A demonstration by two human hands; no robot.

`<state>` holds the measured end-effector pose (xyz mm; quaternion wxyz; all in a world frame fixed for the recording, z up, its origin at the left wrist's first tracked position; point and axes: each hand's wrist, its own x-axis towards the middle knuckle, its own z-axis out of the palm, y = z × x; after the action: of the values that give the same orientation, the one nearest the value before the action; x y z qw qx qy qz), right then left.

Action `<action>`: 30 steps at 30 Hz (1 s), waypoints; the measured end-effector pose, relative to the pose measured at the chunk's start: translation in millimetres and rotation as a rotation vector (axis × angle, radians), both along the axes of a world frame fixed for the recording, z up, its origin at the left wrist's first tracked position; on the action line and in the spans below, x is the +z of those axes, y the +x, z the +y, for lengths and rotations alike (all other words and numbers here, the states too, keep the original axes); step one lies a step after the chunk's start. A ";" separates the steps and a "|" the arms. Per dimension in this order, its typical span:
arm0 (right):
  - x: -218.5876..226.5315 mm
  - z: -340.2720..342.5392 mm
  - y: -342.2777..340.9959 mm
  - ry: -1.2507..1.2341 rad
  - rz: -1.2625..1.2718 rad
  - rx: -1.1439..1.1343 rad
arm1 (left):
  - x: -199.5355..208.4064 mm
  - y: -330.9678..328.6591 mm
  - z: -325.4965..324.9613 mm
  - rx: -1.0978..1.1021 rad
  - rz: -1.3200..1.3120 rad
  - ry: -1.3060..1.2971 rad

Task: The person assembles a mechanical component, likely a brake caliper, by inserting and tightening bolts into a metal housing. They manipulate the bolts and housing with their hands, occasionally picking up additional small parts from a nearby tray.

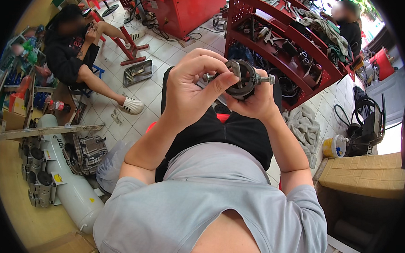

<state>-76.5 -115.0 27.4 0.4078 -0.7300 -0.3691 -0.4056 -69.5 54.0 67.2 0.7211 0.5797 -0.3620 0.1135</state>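
Above my lap I hold a dark round metal part (243, 90), hollow like a ring, with a bolt (268, 79) sticking out on the right. A second bolt end (208, 77) shows on the left, by my left fingers. My right hand (257, 103) is closed round the part's lower right side. With thumb and bent fingers, my left hand (196, 83) pinches at its left side. A short grey metal pin (235, 68) stands at the opening, beside the left thumb tip. The left fingers partly cover the part, so whether they grip the pin or the bolt is unclear.
A red tool cart (285, 51) with tools and parts stands ahead on the right. Left of it are a metal tray (138, 72) and a seated person (72, 53). A white cylinder (69, 175) lies at left; a grey cloth (301, 131) and a cardboard box (365, 174) are at right.
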 end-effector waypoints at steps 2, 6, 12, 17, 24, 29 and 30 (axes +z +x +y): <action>1.3 -0.6 -3.1 -0.025 0.010 -0.039 | 0.2 -0.5 0.5 0.019 -0.001 0.022; 1.7 -0.7 -5.0 -0.037 0.015 -0.076 | 1.3 -2.3 0.7 0.081 -0.046 0.082; -3.0 -2.7 -3.2 -0.046 0.039 -0.080 | -5.3 3.6 3.8 0.113 -0.183 0.180; -17.1 -3.5 2.2 0.259 0.177 0.101 | -0.3 6.7 1.7 -0.066 0.047 -0.020; -16.2 -14.0 2.1 0.277 0.223 0.062 | -3.1 13.0 11.3 -0.132 0.128 0.167; -13.3 -19.7 1.3 0.165 0.230 0.068 | -0.2 9.5 9.5 -0.093 0.151 0.124; -13.8 -27.0 1.2 0.085 0.252 0.103 | 0.4 9.3 9.5 -0.098 0.158 0.123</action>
<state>-75.2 -142.0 13.5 0.5019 -0.7373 -0.3344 -0.3045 -60.1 63.5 67.6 0.7151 0.6115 -0.3384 0.0096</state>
